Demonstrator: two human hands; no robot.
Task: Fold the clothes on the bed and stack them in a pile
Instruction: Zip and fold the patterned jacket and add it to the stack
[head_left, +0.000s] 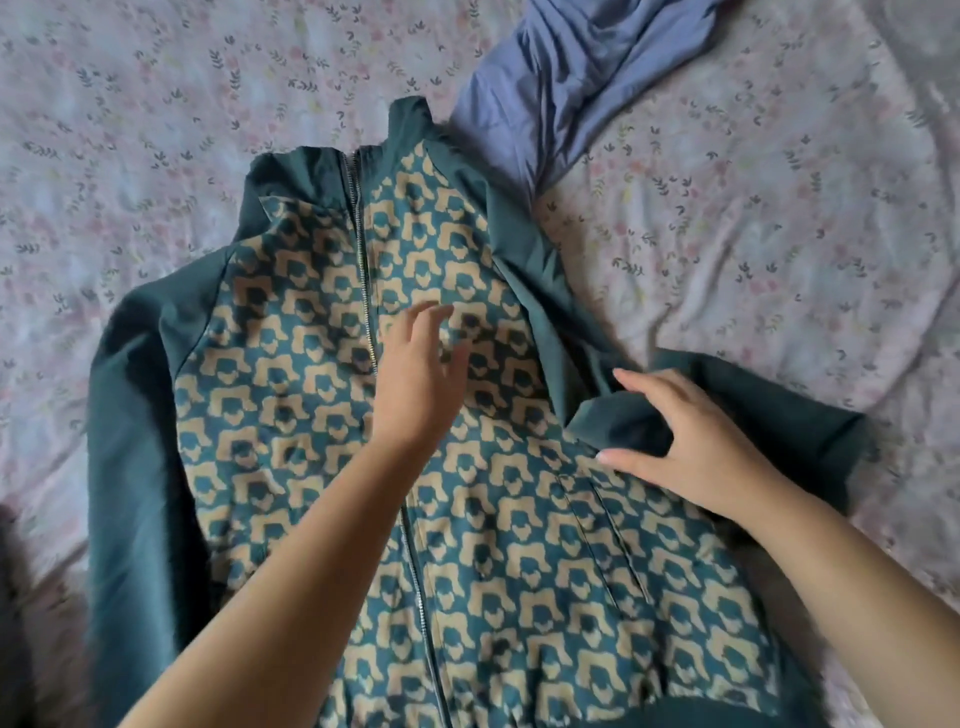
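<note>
While my right hand (696, 441) has the sleeve (769, 415) pinched, thumb under a fold of the plain green cloth and fingers curled over it, my left hand (421, 364) is open over the jacket (311, 415). Its fingers are spread and loose just beside the zip (363, 270), holding nothing. Whether that palm presses down or only hovers I cannot tell. The jacket lies face up and zipped across the middle of the bed (156, 104), collar toward the far side and hem toward the near edge, which is out of view.

My main worry is the pull. If I bring the sleeve across the front while the left hand is not weighing the chest down, I expect the smooth fabric to slide on the sheet and the whole jacket to skew. The fold line would then run crooked.

The sleeve is already bunched where I hold it. Laid over like that, it would trap a lump and the stack would sit uneven.

The blue garment (571, 78) is crumpled toward the far right corner, its end touching or just beside the collar. I cannot tell which, and a tug on the shoulder could drag it along.

The other sleeve (130, 441) hangs straight down the left side, and it could flop out if I fold the body before tucking it in.
</note>
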